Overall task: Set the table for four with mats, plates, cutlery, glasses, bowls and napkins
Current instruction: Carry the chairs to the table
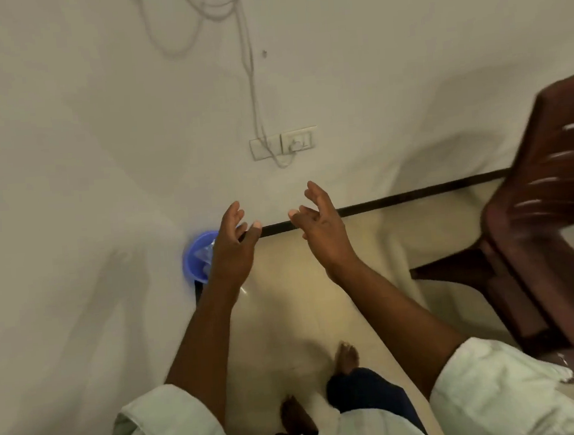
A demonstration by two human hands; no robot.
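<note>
Both hands are raised over the tiled floor, left hand (233, 245) and right hand (320, 225) with each grip spread loose, holding nothing. The round blue plastic bowl (196, 258) sits in the wall corner, partly behind my left hand. I'd lower both grips round its rim and lift level.

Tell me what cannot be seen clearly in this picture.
- Blue tub, head view: the left hand covers its right side; the clear contents are too blurred to name.
- Brown chair, head view: motion-blurred and cut off by the right edge.
- Wall socket, head view: too small to read.
- Table, mats and plates: none in view. The right hand holds nothing.
</note>
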